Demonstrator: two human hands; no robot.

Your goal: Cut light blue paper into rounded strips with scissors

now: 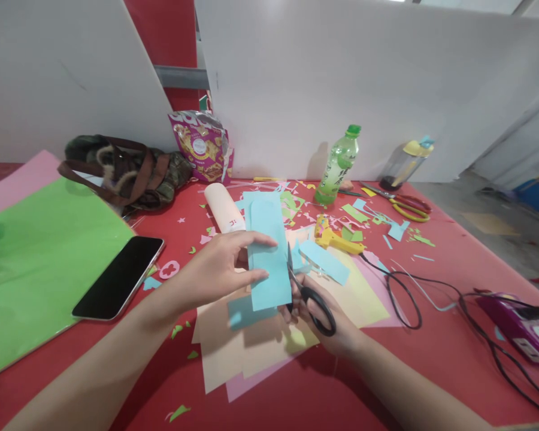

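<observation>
Your left hand (220, 258) is closed on the blue paper (269, 263), with thumb and one finger lying across its face; the other fingers are largely hidden. The blue paper is held upright above the paper stack (222, 362), and appears to be more than one layer.

Your right hand (342, 326) is closed around the handles of the black scissors (304, 291), low over the paper stack. The blades point away from you, at the right edge of the blue paper; whether they bite into it cannot be told from this view.

Left of the paper stack you have a phone (119, 278), dark screen up, and farther left a large green sheet (40, 269). Beyond the paper stack lies a pale bottle (222, 206), tilted; farther back, to the left, stands a snack bag (202, 146). A green drink bottle (339, 164) stands beyond the paper stack to the right. A yellow glue gun (341, 242) lies at the stack's far right side, its cord running right. Well right of the stack is a purple box (521, 332). The table (153, 386) beneath the stack is red.
</observation>
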